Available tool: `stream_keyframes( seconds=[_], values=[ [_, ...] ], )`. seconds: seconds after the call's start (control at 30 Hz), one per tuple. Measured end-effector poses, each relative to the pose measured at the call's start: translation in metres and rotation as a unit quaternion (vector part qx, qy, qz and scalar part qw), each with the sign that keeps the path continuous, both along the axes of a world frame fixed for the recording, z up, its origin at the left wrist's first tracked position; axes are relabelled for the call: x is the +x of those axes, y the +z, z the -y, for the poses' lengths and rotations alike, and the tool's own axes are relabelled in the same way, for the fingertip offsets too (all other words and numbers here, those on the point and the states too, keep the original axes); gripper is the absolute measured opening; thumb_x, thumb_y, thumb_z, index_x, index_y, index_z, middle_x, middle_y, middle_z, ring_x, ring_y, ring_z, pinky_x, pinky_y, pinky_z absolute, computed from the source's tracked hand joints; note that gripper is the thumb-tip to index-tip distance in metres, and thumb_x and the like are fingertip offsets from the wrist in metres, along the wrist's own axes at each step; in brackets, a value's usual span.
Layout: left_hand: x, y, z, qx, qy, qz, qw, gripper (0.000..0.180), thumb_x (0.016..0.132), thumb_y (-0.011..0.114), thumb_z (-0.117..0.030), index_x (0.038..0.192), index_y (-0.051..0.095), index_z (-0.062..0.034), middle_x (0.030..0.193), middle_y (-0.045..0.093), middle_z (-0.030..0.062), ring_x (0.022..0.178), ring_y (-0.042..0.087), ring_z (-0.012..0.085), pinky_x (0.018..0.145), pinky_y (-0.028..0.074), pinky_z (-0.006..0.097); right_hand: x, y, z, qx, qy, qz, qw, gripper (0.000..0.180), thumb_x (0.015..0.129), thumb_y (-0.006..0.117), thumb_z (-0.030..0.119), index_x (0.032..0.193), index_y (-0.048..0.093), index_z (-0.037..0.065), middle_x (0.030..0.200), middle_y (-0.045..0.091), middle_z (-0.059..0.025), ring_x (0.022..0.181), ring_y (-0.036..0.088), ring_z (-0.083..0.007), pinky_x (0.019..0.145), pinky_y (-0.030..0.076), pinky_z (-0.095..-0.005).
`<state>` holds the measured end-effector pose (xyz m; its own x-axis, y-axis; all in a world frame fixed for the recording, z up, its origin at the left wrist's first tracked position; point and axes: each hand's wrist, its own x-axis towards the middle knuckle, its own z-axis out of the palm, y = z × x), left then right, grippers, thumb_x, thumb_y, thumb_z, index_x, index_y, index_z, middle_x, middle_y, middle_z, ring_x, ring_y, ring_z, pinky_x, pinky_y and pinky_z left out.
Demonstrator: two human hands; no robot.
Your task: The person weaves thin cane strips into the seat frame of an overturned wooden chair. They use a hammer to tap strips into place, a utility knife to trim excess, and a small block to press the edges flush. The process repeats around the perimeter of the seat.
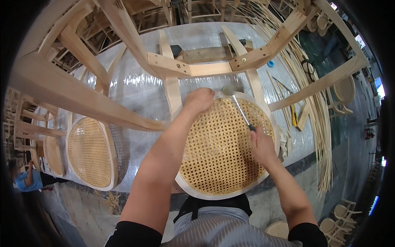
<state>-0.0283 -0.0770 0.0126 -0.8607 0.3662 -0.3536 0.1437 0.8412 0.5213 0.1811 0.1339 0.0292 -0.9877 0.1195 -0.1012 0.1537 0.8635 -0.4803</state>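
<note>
A rounded chair seat (230, 156) with yellow woven cane and a pale rim lies in front of me, joined to an unfinished wooden chair frame (210, 69). My right hand (263, 147) grips a hammer (242, 110) by its dark handle. The metal shaft slants away to the upper left over the cane, and its head is smeared by motion near the seat's far rim. At that same rim, to the left of the hammer head, my left hand (200, 100) is closed with its fingers pressed together. What it pinches, if anything, is hidden.
Plastic film covers the workbench (135, 99). Long thin cane strips (319, 123) lie along its right side, near a yellow-handled cutter (293, 116) and a blue tape ring (270, 64). Another cane seat (91, 152) stands left. A person in blue (29, 179) is far left.
</note>
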Motion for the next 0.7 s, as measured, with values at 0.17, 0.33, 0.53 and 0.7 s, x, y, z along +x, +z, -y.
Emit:
stream_keyframes(
  seconds=[0.17, 0.33, 0.53, 0.7],
  values=[
    [0.0, -0.005, 0.013, 0.005, 0.021, 0.003, 1.0, 0.044, 0.104, 0.041, -0.036, 0.124, 0.07, -0.0108, 0.126, 0.068, 0.0191, 0.115, 0.064, 0.0403, 0.101, 0.049, 0.049, -0.004, 0.017, 0.016, -0.105, -0.027, -0.085, 0.99, 0.029, 0.11, 0.04, 0.032, 0.107, 0.048, 0.004, 0.068, 0.061, -0.025, 0.064, 0.061, -0.0489, 0.059, 0.043, -0.0576],
    [-0.004, 0.005, 0.005, 0.009, 0.007, 0.004, 1.0, 0.042, 0.104, 0.043, -0.035, 0.123, 0.071, -0.0103, 0.126, 0.068, 0.0191, 0.116, 0.064, 0.0402, 0.102, 0.049, 0.049, -0.007, 0.007, 0.002, -0.037, -0.005, -0.001, 0.999, 0.028, 0.109, 0.042, 0.03, 0.104, 0.049, 0.004, 0.068, 0.061, -0.0231, 0.062, 0.06, -0.048, 0.058, 0.043, -0.0569],
    [0.001, 0.003, 0.005, 0.017, 0.021, 0.011, 1.0, 0.042, 0.104, 0.043, -0.035, 0.122, 0.072, -0.01, 0.126, 0.069, 0.0188, 0.116, 0.064, 0.0404, 0.102, 0.049, 0.049, 0.007, 0.012, 0.002, -0.1, -0.042, -0.089, 0.99, 0.029, 0.11, 0.041, 0.03, 0.104, 0.049, 0.003, 0.067, 0.061, -0.0226, 0.063, 0.06, -0.0476, 0.056, 0.043, -0.054],
    [-0.001, 0.005, 0.008, 0.021, 0.026, -0.001, 0.999, 0.042, 0.103, 0.044, -0.035, 0.121, 0.072, -0.0098, 0.127, 0.068, 0.0187, 0.117, 0.064, 0.0402, 0.101, 0.049, 0.05, -0.002, 0.026, -0.006, -0.099, -0.054, -0.061, 0.992, 0.029, 0.11, 0.041, 0.03, 0.104, 0.049, 0.003, 0.067, 0.061, -0.0235, 0.064, 0.061, -0.048, 0.056, 0.043, -0.0535]
  ],
)
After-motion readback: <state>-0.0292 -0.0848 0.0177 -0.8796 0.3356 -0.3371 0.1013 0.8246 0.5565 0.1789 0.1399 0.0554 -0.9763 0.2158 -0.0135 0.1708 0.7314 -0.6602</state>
